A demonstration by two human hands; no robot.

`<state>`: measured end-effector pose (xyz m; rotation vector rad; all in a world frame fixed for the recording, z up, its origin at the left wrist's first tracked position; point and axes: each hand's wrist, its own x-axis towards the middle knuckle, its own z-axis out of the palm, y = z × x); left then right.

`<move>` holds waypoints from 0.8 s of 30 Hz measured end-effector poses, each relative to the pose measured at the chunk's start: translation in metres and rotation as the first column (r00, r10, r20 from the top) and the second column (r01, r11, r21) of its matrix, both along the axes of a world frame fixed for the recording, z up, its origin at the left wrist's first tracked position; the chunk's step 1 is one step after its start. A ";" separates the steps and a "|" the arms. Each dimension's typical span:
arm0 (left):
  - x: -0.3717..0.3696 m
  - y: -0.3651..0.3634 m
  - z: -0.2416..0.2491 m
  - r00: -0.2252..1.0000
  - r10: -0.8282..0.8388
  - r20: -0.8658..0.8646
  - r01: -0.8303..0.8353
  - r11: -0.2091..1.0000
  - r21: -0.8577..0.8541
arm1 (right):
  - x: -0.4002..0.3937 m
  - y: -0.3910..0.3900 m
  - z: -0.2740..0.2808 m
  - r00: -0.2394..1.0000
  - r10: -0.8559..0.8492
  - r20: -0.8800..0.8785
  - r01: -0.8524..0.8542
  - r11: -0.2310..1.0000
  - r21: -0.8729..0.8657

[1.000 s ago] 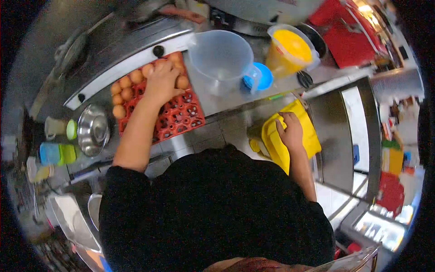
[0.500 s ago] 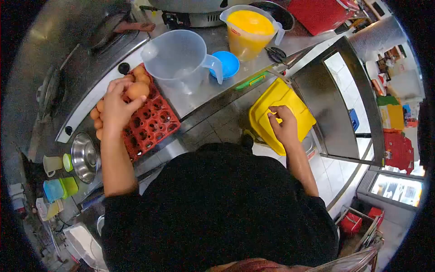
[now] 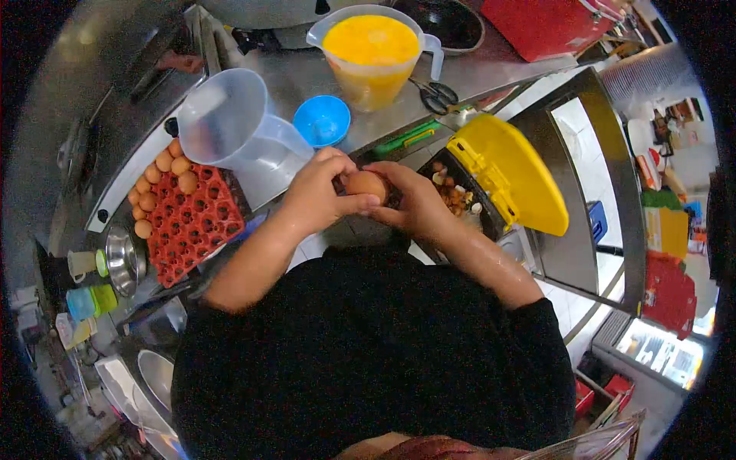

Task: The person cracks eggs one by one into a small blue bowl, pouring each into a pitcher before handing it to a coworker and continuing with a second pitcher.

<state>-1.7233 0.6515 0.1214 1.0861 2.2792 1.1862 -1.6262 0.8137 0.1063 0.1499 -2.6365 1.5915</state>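
Note:
In front of my chest, a brown egg is held between both hands. My left hand grips its left side, and the fingers of my right hand close round its right side. To the left, a red egg tray carries several brown eggs at its far left part. An empty clear jug stands by the tray, with a small blue bowl at its right. Below my right forearm, a bin with a raised yellow lid shows broken eggshells inside.
At the back of the steel counter stands a jug of yellow liquid, with black-handled scissors beside it. A dark pan and a red box are behind. A steel bowl sits left of the tray.
My left hand has brought the egg from the tray to the middle, where my right hand has joined it. The yellow bin lid has swung up, showing the shells.

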 end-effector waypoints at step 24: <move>-0.020 0.039 -0.080 0.889 0.281 -0.361 -0.397 0.865 -0.306 | -0.060 0.091 -0.098 0.795 -0.584 -0.166 0.602 0.792 0.097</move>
